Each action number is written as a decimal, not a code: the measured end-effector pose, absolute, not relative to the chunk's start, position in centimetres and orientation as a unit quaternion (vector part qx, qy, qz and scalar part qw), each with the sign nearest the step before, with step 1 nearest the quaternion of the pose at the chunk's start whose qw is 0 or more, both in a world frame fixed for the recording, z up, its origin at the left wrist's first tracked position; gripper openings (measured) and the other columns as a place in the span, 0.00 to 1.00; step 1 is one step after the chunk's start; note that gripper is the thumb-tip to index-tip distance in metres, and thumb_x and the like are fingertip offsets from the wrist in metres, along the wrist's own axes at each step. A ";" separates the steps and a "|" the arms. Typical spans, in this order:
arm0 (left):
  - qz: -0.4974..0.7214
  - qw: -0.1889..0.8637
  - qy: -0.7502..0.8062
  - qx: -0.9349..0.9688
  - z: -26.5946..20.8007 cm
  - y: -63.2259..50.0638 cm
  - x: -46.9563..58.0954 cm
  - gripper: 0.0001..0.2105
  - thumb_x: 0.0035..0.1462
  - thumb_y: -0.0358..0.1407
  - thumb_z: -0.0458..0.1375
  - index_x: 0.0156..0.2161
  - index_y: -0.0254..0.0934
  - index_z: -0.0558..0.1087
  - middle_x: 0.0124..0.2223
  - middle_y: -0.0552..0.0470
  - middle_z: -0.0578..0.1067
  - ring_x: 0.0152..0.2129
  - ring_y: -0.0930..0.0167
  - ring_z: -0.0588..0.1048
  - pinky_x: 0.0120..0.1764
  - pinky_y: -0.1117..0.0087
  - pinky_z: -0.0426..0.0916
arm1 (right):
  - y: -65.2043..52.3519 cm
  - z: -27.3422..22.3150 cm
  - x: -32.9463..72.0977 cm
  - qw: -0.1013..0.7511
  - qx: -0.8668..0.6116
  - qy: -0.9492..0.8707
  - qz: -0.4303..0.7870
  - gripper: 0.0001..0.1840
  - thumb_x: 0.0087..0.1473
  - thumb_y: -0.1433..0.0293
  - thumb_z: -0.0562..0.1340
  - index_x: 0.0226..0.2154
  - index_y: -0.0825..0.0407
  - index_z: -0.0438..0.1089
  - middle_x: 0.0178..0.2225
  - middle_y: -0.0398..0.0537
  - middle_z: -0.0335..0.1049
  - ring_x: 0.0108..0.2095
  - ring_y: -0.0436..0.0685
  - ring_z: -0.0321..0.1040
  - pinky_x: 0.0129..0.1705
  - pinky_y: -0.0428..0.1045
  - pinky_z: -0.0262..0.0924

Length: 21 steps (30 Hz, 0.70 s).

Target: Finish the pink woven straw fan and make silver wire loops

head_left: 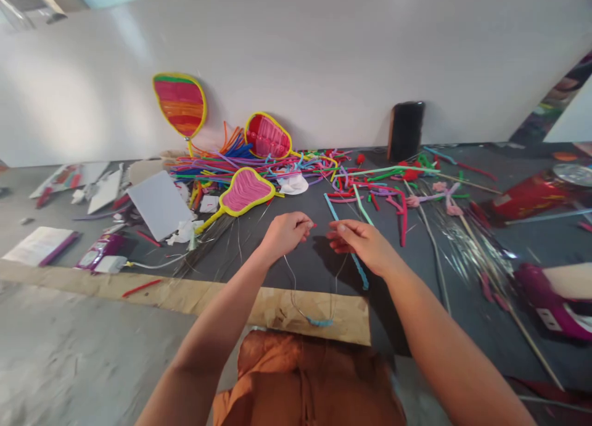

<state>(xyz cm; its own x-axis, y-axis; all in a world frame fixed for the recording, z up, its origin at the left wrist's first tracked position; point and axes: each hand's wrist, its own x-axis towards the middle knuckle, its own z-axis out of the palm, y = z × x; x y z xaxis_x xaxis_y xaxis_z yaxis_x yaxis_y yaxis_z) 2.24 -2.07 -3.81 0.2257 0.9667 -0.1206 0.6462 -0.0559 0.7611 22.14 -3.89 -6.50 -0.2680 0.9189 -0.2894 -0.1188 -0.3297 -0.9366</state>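
Note:
My left hand (289,233) is closed in a pinch over the dark tabletop, with a small red tip (315,225) showing at its fingertips. A thin wire (295,287) hangs from it in a loop and rises again to my right hand (356,240). The bottom of that loop carries a short light-blue fuzzy piece (320,322). My right hand has thumb and forefinger close together on the wire's other side, the remaining fingers loosely stretched; the exact grip is hidden. Under and beside it lies a blue pipe cleaner (357,267).
Pink, yellow-rimmed paddle shapes (247,192) and a heap of colourful pipe cleaners (231,161) lie behind my hands. A phone (406,131) leans on the white wall. At right are a red can (546,192) and thin sticks (513,303); at left, a white card (160,205).

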 end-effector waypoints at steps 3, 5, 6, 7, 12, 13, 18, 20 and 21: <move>0.193 0.323 0.562 0.736 -3.6 -2.2 2.8 0.10 0.56 0.40 0.52 0.34 0.38 0.74 0.25 0.56 0.74 0.22 0.74 0.74 0.26 0.76 0.60 | -3.9 -6.6 21.8 0.399 -0.478 -0.431 0.654 0.16 0.47 0.61 0.64 0.36 0.54 0.71 0.27 0.45 0.73 0.24 0.48 0.68 0.28 0.45 0.65; 0.177 0.272 0.560 0.762 -3.5 -2.2 2.7 0.10 0.56 0.40 0.52 0.33 0.39 0.73 0.24 0.56 0.74 0.23 0.73 0.73 0.28 0.75 0.59 | -3.9 -6.6 21.8 0.409 -0.485 -0.421 0.649 0.15 0.47 0.62 0.64 0.36 0.54 0.71 0.26 0.45 0.72 0.24 0.48 0.68 0.27 0.45 0.65; 0.166 0.243 0.558 0.776 -3.5 -2.2 2.7 0.09 0.57 0.40 0.53 0.33 0.39 0.73 0.25 0.55 0.74 0.24 0.72 0.73 0.28 0.75 0.59 | -3.8 -6.6 21.8 0.411 -0.486 -0.417 0.648 0.14 0.47 0.62 0.64 0.36 0.54 0.71 0.26 0.45 0.72 0.24 0.48 0.68 0.27 0.45 0.65; 0.154 0.214 0.556 0.788 -3.4 -2.2 2.6 0.09 0.57 0.41 0.53 0.32 0.40 0.73 0.26 0.55 0.75 0.26 0.71 0.73 0.28 0.74 0.58 | -3.8 -6.5 21.8 0.412 -0.487 -0.414 0.649 0.14 0.47 0.62 0.64 0.35 0.54 0.71 0.26 0.45 0.72 0.24 0.48 0.68 0.27 0.45 0.65; 0.087 0.097 0.551 0.824 -3.3 -2.4 2.6 0.13 0.60 0.43 0.49 0.32 0.40 0.72 0.32 0.51 0.77 0.29 0.69 0.73 0.30 0.72 0.55 | -3.8 -6.6 21.9 0.411 -0.488 -0.414 0.649 0.14 0.46 0.61 0.64 0.33 0.53 0.71 0.25 0.44 0.71 0.22 0.48 0.67 0.26 0.45 0.65; 0.079 0.085 0.548 0.829 -3.3 -2.4 2.7 0.14 0.60 0.43 0.49 0.32 0.40 0.72 0.32 0.50 0.77 0.29 0.69 0.72 0.30 0.72 0.55 | -3.8 -6.7 21.9 0.410 -0.490 -0.415 0.648 0.14 0.46 0.61 0.65 0.33 0.53 0.71 0.25 0.44 0.71 0.22 0.48 0.66 0.26 0.46 0.65; 0.093 0.079 0.530 0.839 -3.2 -2.7 3.0 0.15 0.60 0.42 0.48 0.29 0.38 0.71 0.31 0.47 0.76 0.28 0.67 0.72 0.32 0.70 0.56 | -3.8 -6.8 21.8 0.405 -0.496 -0.420 0.643 0.15 0.45 0.59 0.65 0.32 0.53 0.71 0.25 0.45 0.71 0.23 0.48 0.67 0.27 0.46 0.66; 0.106 0.098 0.535 0.832 -3.0 -2.6 3.2 0.14 0.60 0.41 0.49 0.28 0.38 0.71 0.30 0.46 0.76 0.29 0.66 0.72 0.33 0.69 0.57 | -3.8 -6.8 21.8 0.407 -0.495 -0.419 0.643 0.15 0.45 0.59 0.66 0.32 0.53 0.71 0.25 0.45 0.71 0.23 0.48 0.67 0.27 0.46 0.66; 0.111 0.115 0.541 0.825 -3.0 -2.5 3.2 0.14 0.59 0.41 0.50 0.28 0.38 0.71 0.29 0.47 0.75 0.30 0.66 0.73 0.34 0.69 0.58 | -3.8 -6.9 21.8 0.411 -0.494 -0.418 0.642 0.15 0.45 0.59 0.66 0.32 0.53 0.71 0.25 0.45 0.71 0.23 0.48 0.67 0.27 0.46 0.66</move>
